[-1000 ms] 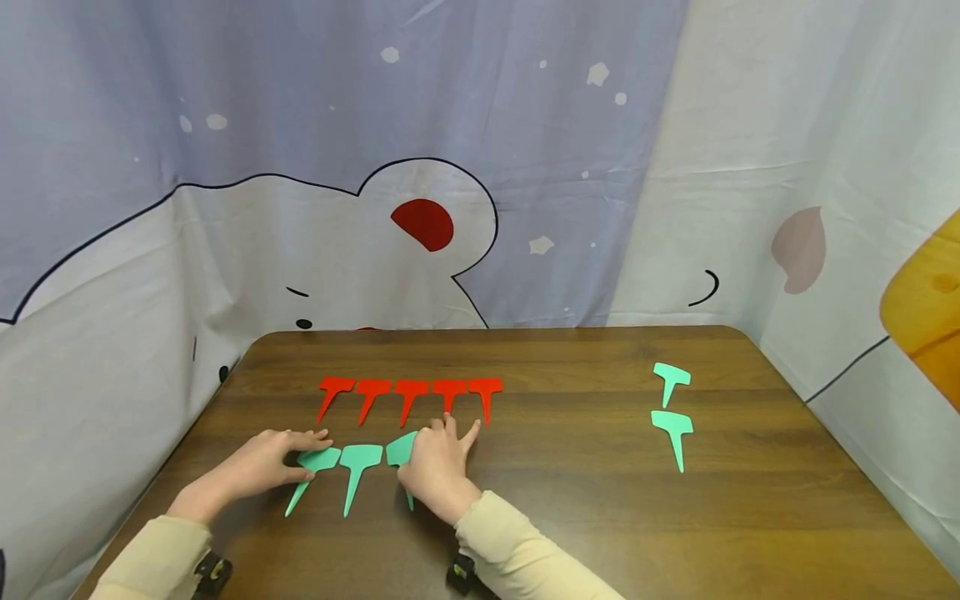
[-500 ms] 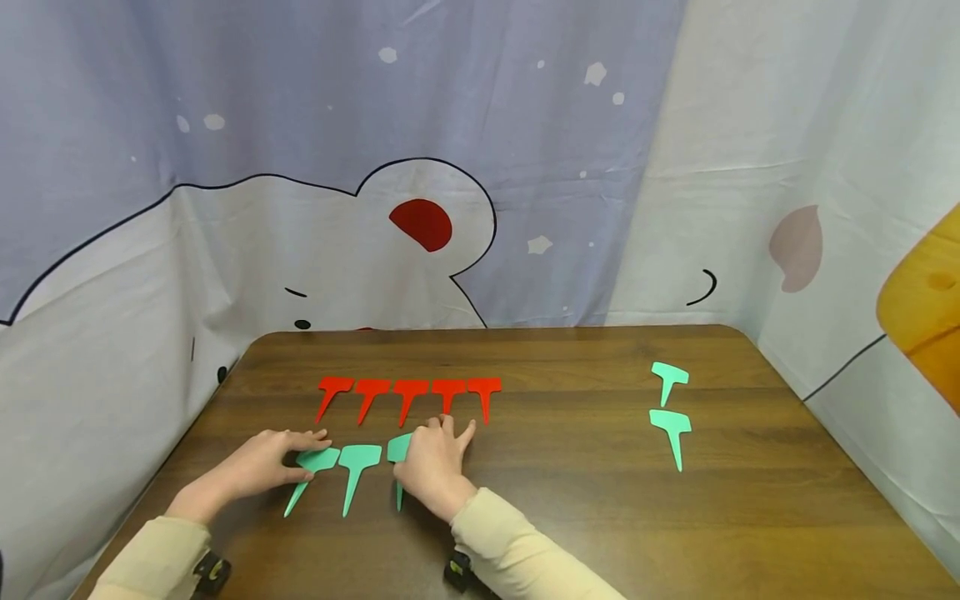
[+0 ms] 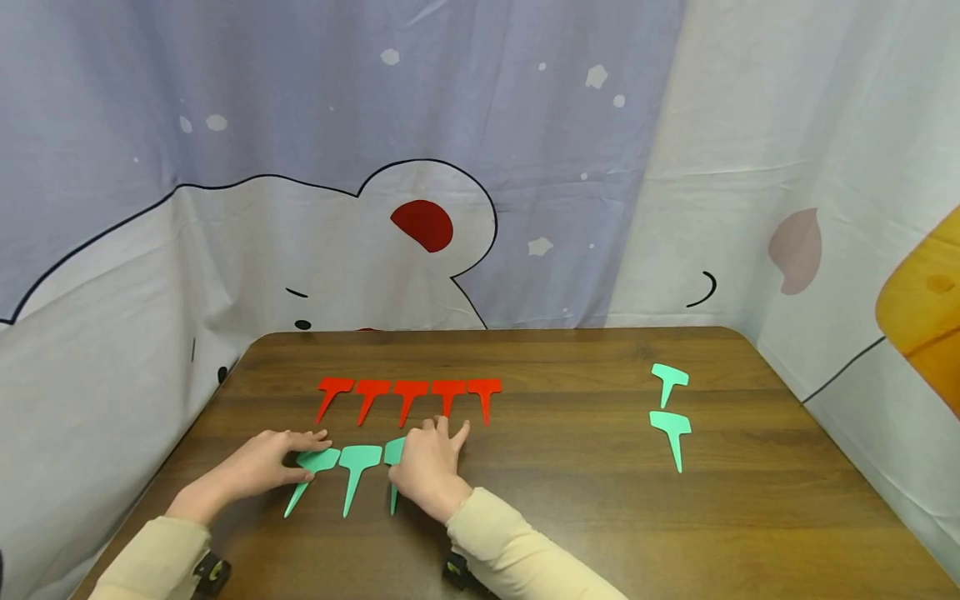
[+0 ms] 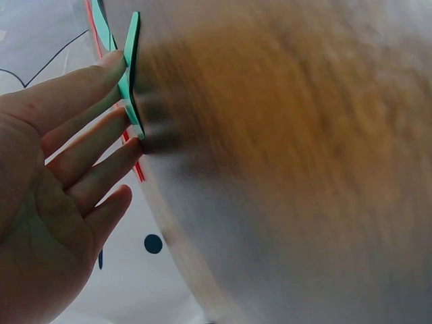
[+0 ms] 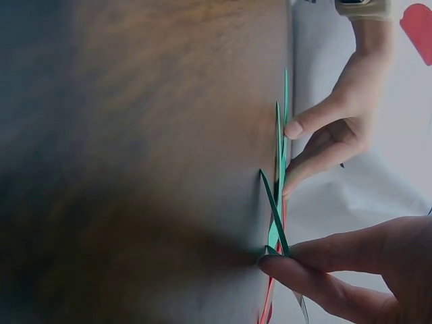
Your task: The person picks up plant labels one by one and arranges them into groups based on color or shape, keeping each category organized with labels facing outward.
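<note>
T-shaped plant labels in green and red lie flat on a brown wooden table (image 3: 570,500). My left hand (image 3: 251,467) rests with its fingertips and thumb on the leftmost green plant label (image 3: 322,458), fingers loosely extended in the left wrist view. A second green label (image 3: 361,456) lies just right of it, stem toward me. My right hand (image 3: 431,468) pinches a third green label (image 3: 393,451) by its head between thumb and finger, partly covering it. In the right wrist view, that pinched label (image 5: 273,209) stands at a slant to the others.
A row of several red plant labels (image 3: 411,390) lies behind the green ones, near my right fingertips. Two more green labels, a far one (image 3: 670,374) and a nearer one (image 3: 672,423), lie at the right. A patterned curtain (image 3: 555,167) hangs behind the table.
My right hand has shifted slightly left with its green label, whose stem has swung left to point more toward me. The left hand has stayed in place.
</note>
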Motion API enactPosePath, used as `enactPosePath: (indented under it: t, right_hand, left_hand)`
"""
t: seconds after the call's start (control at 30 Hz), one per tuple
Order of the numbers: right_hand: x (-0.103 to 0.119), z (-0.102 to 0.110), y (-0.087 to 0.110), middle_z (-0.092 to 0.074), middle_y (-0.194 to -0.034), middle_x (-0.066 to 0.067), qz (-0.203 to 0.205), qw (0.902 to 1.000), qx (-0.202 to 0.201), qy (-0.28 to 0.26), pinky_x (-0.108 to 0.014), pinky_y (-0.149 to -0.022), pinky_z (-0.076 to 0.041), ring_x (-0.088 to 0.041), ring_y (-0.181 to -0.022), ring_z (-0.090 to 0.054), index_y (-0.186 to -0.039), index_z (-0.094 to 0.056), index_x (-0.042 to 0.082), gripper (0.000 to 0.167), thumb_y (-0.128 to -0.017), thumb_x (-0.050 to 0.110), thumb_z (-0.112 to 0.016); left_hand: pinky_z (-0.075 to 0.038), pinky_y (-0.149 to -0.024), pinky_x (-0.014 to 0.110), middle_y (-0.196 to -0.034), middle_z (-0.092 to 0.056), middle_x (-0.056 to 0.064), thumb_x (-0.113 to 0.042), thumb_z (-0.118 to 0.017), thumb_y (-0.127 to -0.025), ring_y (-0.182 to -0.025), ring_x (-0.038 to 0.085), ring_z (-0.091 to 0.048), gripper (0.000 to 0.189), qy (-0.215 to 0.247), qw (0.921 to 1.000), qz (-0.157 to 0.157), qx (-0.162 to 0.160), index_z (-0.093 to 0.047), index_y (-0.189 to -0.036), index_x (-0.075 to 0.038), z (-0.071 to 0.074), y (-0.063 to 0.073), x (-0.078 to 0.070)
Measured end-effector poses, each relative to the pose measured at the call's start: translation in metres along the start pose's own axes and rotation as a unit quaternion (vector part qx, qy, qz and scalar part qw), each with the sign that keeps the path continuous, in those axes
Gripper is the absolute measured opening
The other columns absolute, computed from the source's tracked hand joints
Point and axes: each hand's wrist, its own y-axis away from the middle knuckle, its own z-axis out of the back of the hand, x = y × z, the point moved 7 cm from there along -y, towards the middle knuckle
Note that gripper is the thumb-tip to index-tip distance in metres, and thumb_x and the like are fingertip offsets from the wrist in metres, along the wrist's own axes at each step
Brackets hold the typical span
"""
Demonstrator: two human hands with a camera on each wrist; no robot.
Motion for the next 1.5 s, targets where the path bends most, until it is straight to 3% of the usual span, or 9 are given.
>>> enactPosePath:
  t: [0.67, 0.83, 0.97, 1.03, 1.13, 1.27, 1.37, 1.5]
  right_hand:
    - [-0.001, 0.002, -0.003, -0.065, -0.1, -0.007, 0.007, 0.9999, 0.006, 0.013, -0.069, -0.102, -0.024, -0.029, -0.118, -0.049, -0.056, -0.057, 0.016, 0.019, -0.069, 0.021, -0.069]
    - [-0.006, 0.003, -0.002, -0.064, -0.099, -0.008, 0.013, 0.9998, 0.007, -0.014, -0.071, -0.102, -0.022, -0.032, -0.117, -0.049, -0.05, -0.051, 0.016, 0.028, -0.072, 0.019, -0.068]
    - [-0.009, 0.009, -0.001, -0.063, -0.092, -0.007, 0.033, 0.9979, -0.024, -0.051, -0.072, -0.098, -0.025, -0.033, -0.106, -0.052, -0.047, -0.057, 0.017, 0.033, -0.078, 0.021, -0.068]
    - [-0.012, 0.013, 0.001, -0.063, -0.09, -0.006, 0.043, 0.9961, -0.035, -0.068, -0.07, -0.096, -0.029, -0.033, -0.101, -0.054, -0.053, -0.065, 0.017, 0.03, -0.081, 0.024, -0.068]
    - [-0.018, 0.017, 0.002, -0.064, -0.094, -0.007, 0.051, 0.9949, -0.037, -0.079, -0.067, -0.095, -0.033, -0.033, -0.099, -0.055, -0.074, -0.075, 0.015, 0.019, -0.085, 0.029, -0.068]
    - [-0.029, 0.019, 0.0, -0.065, -0.11, -0.011, 0.056, 0.9947, -0.024, -0.082, -0.064, -0.095, -0.036, -0.034, -0.107, -0.053, -0.101, -0.073, 0.011, 0.028, -0.088, 0.035, -0.064]
    - [-0.039, 0.02, -0.003, -0.063, -0.117, -0.012, 0.067, 0.9937, -0.013, -0.089, -0.062, -0.096, -0.037, -0.034, -0.111, -0.053, -0.111, -0.069, 0.009, 0.035, -0.09, 0.037, -0.062]
    - [-0.053, 0.02, -0.006, -0.062, -0.119, -0.011, 0.081, 0.9926, 0.001, -0.09, -0.057, -0.093, -0.04, -0.033, -0.113, -0.053, -0.114, -0.066, 0.008, 0.037, -0.092, 0.037, -0.059]
  left_hand:
    - [-0.044, -0.095, 0.054, -0.134, -0.058, 0.005, -0.023, -0.076, -0.077, -0.123, 0.034, -0.053, 0.049, 0.006, 1.0, 0.001, 0.0, -0.065, -0.124, -0.015, 0.001, -0.004, 0.001]
    - [-0.044, -0.094, 0.054, -0.134, -0.058, 0.005, -0.023, -0.076, -0.078, -0.123, 0.034, -0.053, 0.049, 0.005, 1.0, -0.004, 0.004, -0.065, -0.125, -0.015, 0.0, -0.005, 0.002]
    - [-0.044, -0.094, 0.055, -0.134, -0.058, 0.005, -0.025, -0.076, -0.077, -0.123, 0.034, -0.053, 0.049, 0.006, 1.0, 0.0, 0.005, -0.065, -0.125, -0.016, 0.0, -0.004, 0.003]
    - [-0.044, -0.094, 0.055, -0.134, -0.058, 0.005, -0.025, -0.076, -0.077, -0.123, 0.035, -0.053, 0.049, 0.009, 0.9999, 0.002, 0.004, -0.065, -0.125, -0.016, 0.0, -0.004, 0.003]
    - [-0.043, -0.095, 0.055, -0.135, -0.057, 0.005, -0.026, -0.076, -0.077, -0.124, 0.034, -0.052, 0.05, 0.014, 0.9999, 0.008, 0.004, -0.065, -0.125, -0.017, -0.001, -0.003, 0.004]
    - [-0.043, -0.095, 0.056, -0.135, -0.057, 0.005, -0.025, -0.076, -0.078, -0.125, 0.035, -0.051, 0.049, 0.02, 0.9997, 0.012, 0.008, -0.065, -0.125, -0.017, -0.002, -0.002, 0.004]
    - [-0.044, -0.094, 0.056, -0.135, -0.057, 0.007, -0.025, -0.076, -0.078, -0.124, 0.036, -0.051, 0.049, 0.021, 0.9997, 0.01, 0.01, -0.065, -0.125, -0.016, -0.002, -0.001, 0.003]
    - [-0.044, -0.093, 0.056, -0.135, -0.057, 0.007, -0.025, -0.076, -0.078, -0.124, 0.037, -0.052, 0.049, 0.018, 0.9997, 0.01, 0.01, -0.065, -0.124, -0.015, -0.002, -0.002, 0.002]
